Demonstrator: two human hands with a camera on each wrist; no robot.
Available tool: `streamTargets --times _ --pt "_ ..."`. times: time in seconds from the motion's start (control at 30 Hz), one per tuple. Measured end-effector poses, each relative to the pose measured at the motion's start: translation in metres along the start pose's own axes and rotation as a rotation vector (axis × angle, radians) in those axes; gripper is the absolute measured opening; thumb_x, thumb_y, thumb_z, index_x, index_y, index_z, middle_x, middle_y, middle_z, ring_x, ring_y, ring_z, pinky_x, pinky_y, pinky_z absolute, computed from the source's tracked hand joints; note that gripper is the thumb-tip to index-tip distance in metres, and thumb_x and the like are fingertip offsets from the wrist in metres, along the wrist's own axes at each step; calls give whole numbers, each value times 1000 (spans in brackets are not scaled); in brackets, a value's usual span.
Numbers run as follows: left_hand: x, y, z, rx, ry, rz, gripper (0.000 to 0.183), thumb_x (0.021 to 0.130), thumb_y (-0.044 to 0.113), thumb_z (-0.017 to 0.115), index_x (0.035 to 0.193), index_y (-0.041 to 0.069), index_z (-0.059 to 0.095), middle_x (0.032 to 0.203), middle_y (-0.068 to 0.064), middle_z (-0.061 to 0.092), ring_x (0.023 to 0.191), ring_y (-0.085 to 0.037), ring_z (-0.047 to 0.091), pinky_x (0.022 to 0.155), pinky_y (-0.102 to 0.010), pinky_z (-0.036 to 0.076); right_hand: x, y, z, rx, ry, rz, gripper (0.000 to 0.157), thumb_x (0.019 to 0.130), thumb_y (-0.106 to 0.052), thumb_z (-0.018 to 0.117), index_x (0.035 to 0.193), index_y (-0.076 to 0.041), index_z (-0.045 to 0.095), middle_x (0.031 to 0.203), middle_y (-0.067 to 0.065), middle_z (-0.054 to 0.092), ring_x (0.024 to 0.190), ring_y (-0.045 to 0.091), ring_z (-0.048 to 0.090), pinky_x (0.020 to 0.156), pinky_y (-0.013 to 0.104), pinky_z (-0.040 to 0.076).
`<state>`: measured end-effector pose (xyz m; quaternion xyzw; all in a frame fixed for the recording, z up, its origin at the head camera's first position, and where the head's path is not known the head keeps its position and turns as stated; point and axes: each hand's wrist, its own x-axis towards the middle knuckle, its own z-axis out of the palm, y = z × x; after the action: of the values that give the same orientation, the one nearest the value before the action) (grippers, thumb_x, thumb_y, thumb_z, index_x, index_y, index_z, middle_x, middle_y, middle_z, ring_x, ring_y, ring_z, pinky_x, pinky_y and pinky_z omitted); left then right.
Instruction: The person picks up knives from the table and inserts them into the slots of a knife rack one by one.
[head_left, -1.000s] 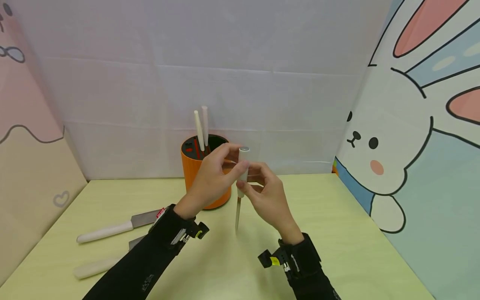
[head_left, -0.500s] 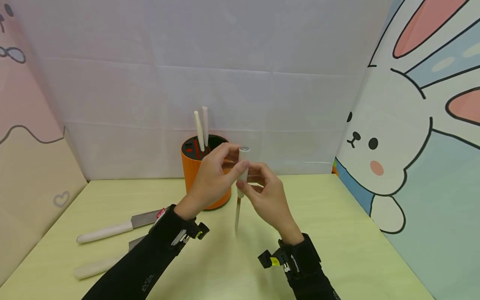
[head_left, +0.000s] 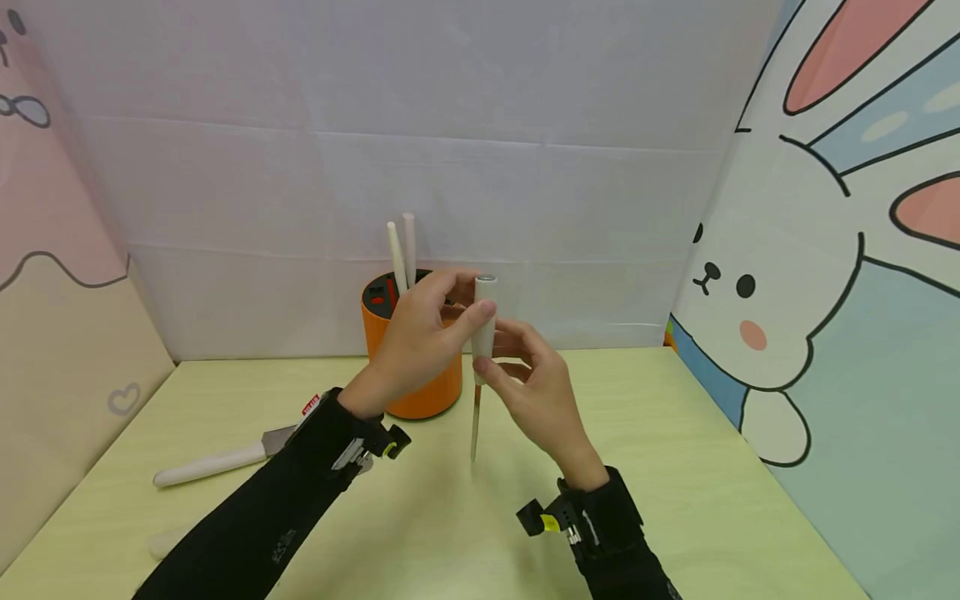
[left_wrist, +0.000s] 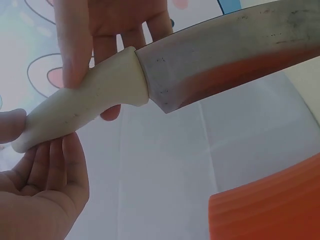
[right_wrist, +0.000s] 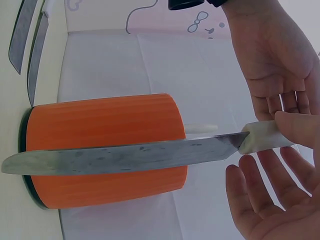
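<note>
A kitchen knife with a white handle (head_left: 485, 329) hangs point down in front of the orange knife block (head_left: 420, 392). My left hand (head_left: 420, 337) pinches the handle near its butt end. Lower down, close to the blade, my right hand (head_left: 536, 392) grips the same handle between thumb and fingers. The left wrist view has the blade (left_wrist: 220, 55) broadside, its steel reflecting orange. In the right wrist view the full blade (right_wrist: 125, 157) crosses in front of the block, its rounded tip reaching past the block's base.
Two white handles (head_left: 397, 260) stick up from the block's dark slotted top (head_left: 377, 297). On the table's left lie two more knives, one with its white handle (head_left: 210, 465) in sight, the other handle (head_left: 167, 542) mostly behind my left sleeve. A white cloth wall (head_left: 562, 208) rises behind.
The knife's handle has risen slightly, with my left hand moving up along with it. My left forearm has shifted left, covering more of the lying knives. The right hand stays nearly still.
</note>
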<state>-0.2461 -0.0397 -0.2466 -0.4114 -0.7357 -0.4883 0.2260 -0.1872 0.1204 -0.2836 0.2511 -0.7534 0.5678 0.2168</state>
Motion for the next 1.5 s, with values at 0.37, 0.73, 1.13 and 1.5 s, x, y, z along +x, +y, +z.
streamTargets --times 0.37,0.73,1.13,1.5 --pt "43 4 -32 64 -20 -29 24 97 29 59 116 15 56 97 9 60 90 -4 56 82 -28 52 4 28 -3 -87 -29 -30 45 90 -13 68 132 -15 52 116 1 61 103 16 58 85 31 53" --pt "76 65 -71 128 23 -61 22 98 14 56 114 -1 55 99 -8 60 88 -13 54 77 -28 47 6 44 -4 -188 -78 -34 50 91 -25 68 136 -28 48 124 -7 56 108 10 54 89 39 51" --pt "108 62 -99 151 88 -82 27 99 20 54 118 1 52 103 -6 59 91 -15 52 86 -29 50 2 54 -4 -283 -178 58 55 92 -27 66 140 -25 41 134 -5 46 113 13 48 92 42 47" --pt "132 56 -112 165 145 -81 26 99 20 54 119 4 53 103 -4 56 93 -15 50 87 -27 50 0 57 -7 -323 -206 106 56 91 -26 67 141 -24 41 132 -1 46 114 17 48 91 42 46"
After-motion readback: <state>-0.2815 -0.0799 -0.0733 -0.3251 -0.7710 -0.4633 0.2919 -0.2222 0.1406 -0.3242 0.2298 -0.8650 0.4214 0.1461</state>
